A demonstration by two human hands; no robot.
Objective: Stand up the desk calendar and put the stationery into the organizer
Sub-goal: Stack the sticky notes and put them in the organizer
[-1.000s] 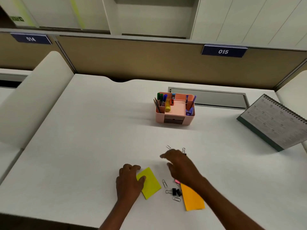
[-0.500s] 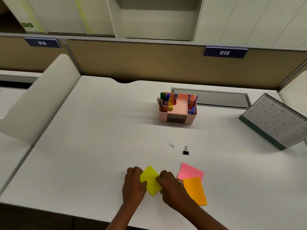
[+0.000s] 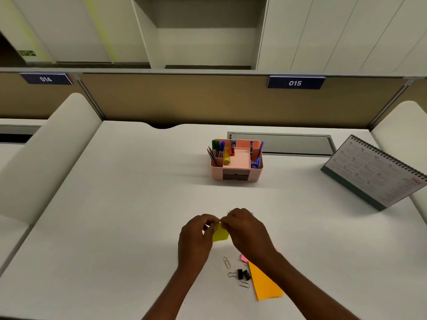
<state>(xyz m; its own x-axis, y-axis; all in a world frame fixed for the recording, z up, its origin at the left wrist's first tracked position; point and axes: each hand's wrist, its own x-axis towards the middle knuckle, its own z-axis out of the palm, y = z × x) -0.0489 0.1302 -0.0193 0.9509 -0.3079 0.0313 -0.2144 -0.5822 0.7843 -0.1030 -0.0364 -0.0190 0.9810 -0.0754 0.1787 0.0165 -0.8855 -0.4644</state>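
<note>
Both hands meet above the desk (image 3: 115, 204) near the middle of its front edge, holding a yellow note (image 3: 220, 234) between them. The left hand (image 3: 196, 239) pinches the note's upper left corner with curled fingers; the right hand (image 3: 247, 232) pinches its upper right corner, fingers closed down on it. The note hangs slightly bent below the fingertips.

Just in front of the hands, closer to the front edge, lie a paper clip (image 3: 227, 262), two black binder clips (image 3: 243, 274) touching each other, and a second paper clip (image 3: 244, 284). An orange note (image 3: 265, 285) lies flat just right of them, partly under the right forearm, and a corner of a pink note (image 3: 244, 258) shows beside the wrist.

The pink organizer (image 3: 235, 176) stands toward the back of the desk, a little right of centre, already holding markers, pencils, a yellow highlighter and blue pens in its compartments. The calendar (image 3: 374, 172) stands upright on its base at the right edge, its pages sloping back.
</note>
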